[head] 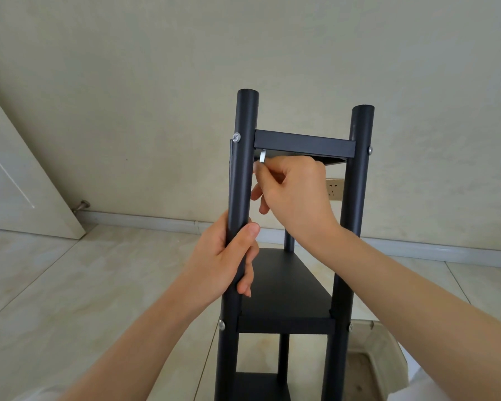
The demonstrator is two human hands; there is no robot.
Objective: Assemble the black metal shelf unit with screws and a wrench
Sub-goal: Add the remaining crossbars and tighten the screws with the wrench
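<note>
A: Gripping the front-left post [239, 180] of the black shelf unit [287, 287] with the left hand [224, 256], fingers wrapped right round it. The unit stands upright on the tiled floor [70, 285] near the wall [156, 82].

B: And the right hand [294, 192]?

A: It's pinching a small silver wrench [262, 156] just under the top shelf [304, 146], right beside that post. Silver screw heads [236, 137] show on the outer sides of both front posts.

Soft, even daylight, faint shadows; sharp focus (wide-angle bending toward the edges).
</note>
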